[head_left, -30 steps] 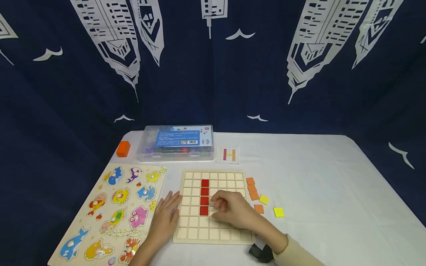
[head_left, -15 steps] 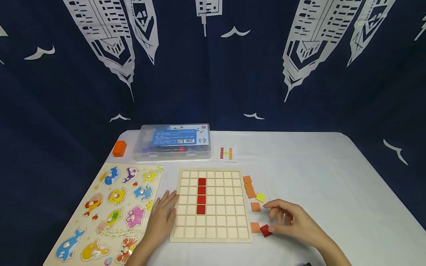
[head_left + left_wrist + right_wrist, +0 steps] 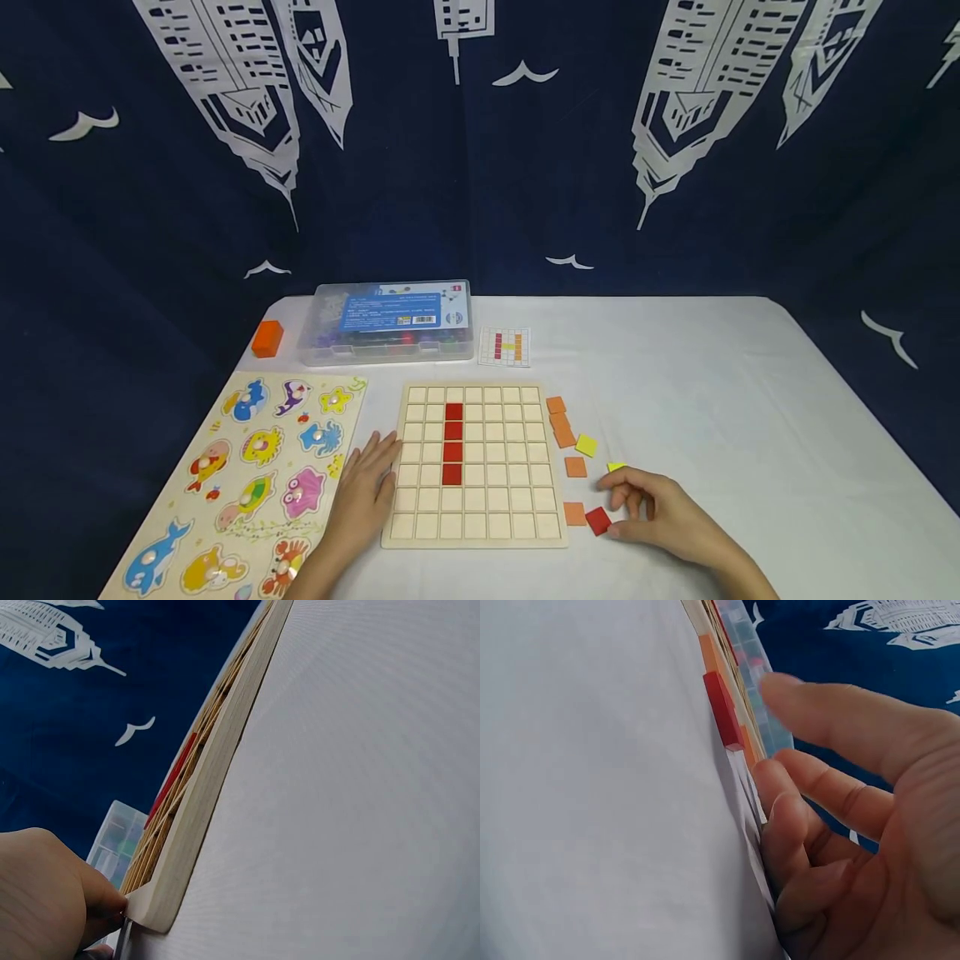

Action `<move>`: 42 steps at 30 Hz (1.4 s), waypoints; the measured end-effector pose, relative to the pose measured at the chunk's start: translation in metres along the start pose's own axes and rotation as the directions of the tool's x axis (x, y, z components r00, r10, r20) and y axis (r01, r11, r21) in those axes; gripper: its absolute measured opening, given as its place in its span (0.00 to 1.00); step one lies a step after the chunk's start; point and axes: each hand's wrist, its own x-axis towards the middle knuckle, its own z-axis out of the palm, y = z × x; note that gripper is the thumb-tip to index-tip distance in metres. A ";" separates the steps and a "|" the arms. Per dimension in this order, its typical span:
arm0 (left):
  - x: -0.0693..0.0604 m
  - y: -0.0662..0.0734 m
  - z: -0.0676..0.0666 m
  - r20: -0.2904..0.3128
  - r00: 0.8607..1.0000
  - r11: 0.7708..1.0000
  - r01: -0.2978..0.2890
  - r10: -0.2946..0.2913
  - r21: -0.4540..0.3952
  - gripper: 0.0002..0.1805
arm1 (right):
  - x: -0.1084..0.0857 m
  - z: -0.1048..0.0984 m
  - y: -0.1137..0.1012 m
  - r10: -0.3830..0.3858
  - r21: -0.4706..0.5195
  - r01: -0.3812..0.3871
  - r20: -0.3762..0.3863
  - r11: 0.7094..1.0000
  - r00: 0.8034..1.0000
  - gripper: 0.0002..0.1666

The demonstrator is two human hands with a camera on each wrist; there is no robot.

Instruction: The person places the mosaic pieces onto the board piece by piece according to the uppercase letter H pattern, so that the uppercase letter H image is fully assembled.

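Observation:
A wooden grid board [image 3: 500, 527] lies on the table with a column of red square tiles [image 3: 452, 451] set in it. My left hand [image 3: 365, 486] rests at the board's left edge; in the left wrist view a fingertip touches the board's corner. Right of the board, my right hand [image 3: 663, 510] hovers low with thumb and fingers apart, loosely bent, holding nothing. Its thumb tip is close beside a loose red tile [image 3: 597, 521]; the right wrist view shows the red tile [image 3: 724, 712] beyond the fingers. An orange tile [image 3: 574, 513] adjoins that red one.
More orange tiles [image 3: 576, 467] and a yellow tile [image 3: 587, 446] lie along the board's right side; another yellow one is partly hidden by my right hand. A pattern card [image 3: 504, 347], a clear plastic case [image 3: 390, 321], an orange block [image 3: 267, 339] and a sea-animal puzzle [image 3: 247, 467] surround the board.
My right hand has moved from over the board to the right, beside the loose red tile. The view has shifted slightly. My left hand stays at the board's edge.

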 end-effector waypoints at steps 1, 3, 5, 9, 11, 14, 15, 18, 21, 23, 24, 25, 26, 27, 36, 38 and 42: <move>0.000 0.000 0.000 0.003 1.000 1.000 0.001 -0.001 -0.002 0.23 | 0.000 0.001 0.001 -0.002 0.000 0.002 0.003 1.000 1.000 0.23; 0.000 0.000 0.000 0.005 1.000 1.000 0.002 -0.001 -0.004 0.23 | 0.000 0.001 0.002 -0.002 -0.004 0.002 0.003 1.000 1.000 0.23; -0.001 0.000 0.000 0.003 1.000 1.000 0.000 0.000 -0.005 0.23 | 0.000 0.002 0.003 0.000 -0.011 0.000 0.003 1.000 1.000 0.23; -0.001 -0.001 0.000 -0.005 1.000 1.000 -0.007 0.007 -0.008 0.23 | 0.000 0.002 0.002 0.005 -0.034 -0.005 -0.002 0.999 1.000 0.23; -0.001 -0.001 0.001 -0.009 1.000 1.000 -0.008 0.008 -0.008 0.23 | -0.001 0.002 0.002 0.008 -0.040 -0.008 -0.002 0.999 1.000 0.22; 0.000 -0.002 0.001 -0.009 1.000 1.000 -0.004 0.004 -0.008 0.23 | 0.000 0.002 0.001 0.015 -0.043 -0.015 -0.003 0.999 1.000 0.22; 0.000 -0.002 0.001 -0.007 1.000 1.000 0.001 -0.001 -0.008 0.23 | 0.000 0.003 0.001 0.019 -0.044 -0.019 -0.004 0.999 1.000 0.22; -0.001 -0.002 0.002 0.006 1.000 1.000 0.017 -0.017 -0.011 0.23 | 0.000 0.004 0.001 0.019 -0.043 -0.019 -0.003 0.999 1.000 0.21; -0.001 -0.003 0.002 0.016 0.999 0.999 0.029 -0.029 -0.014 0.24 | -0.001 0.004 0.001 0.007 -0.044 -0.007 -0.001 0.999 1.000 0.20; -0.001 -0.002 0.001 0.011 1.000 1.000 0.020 -0.020 -0.013 0.24 | -0.001 0.005 0.002 -0.007 -0.055 0.007 0.000 0.998 1.000 0.20; -0.001 -0.002 0.001 0.006 1.000 1.000 0.015 -0.014 -0.012 0.24 | -0.001 0.005 0.003 -0.013 -0.064 0.013 0.002 0.998 1.000 0.20; -0.001 -0.002 0.001 0.001 1.000 1.000 0.007 -0.007 -0.011 0.24 | -0.001 0.005 0.003 -0.018 -0.074 0.018 0.004 0.997 1.000 0.20; -0.001 -0.001 0.001 -0.004 1.000 1.000 0.000 0.000 -0.010 0.24 | -0.001 0.005 0.004 -0.021 -0.085 0.021 0.006 0.996 1.000 0.20; -0.001 -0.001 0.001 -0.009 1.000 1.000 -0.007 0.007 -0.009 0.24 | -0.002 0.005 0.005 -0.020 -0.094 0.020 0.009 0.995 1.000 0.19; -0.001 -0.002 0.000 -0.008 1.000 1.000 -0.016 0.016 -0.009 0.24 | -0.001 0.005 0.004 -0.013 -0.134 0.013 0.001 0.991 1.000 0.16; -0.001 -0.002 0.001 -0.010 1.000 1.000 -0.013 0.013 -0.009 0.24 | -0.001 0.005 0.002 -0.003 -0.143 0.002 -0.008 0.990 1.000 0.16; -0.001 -0.003 0.002 -0.001 1.000 1.000 0.002 -0.002 -0.019 0.24 | 0.000 0.004 -0.001 0.008 -0.211 -0.022 -0.067 0.977 0.998 0.16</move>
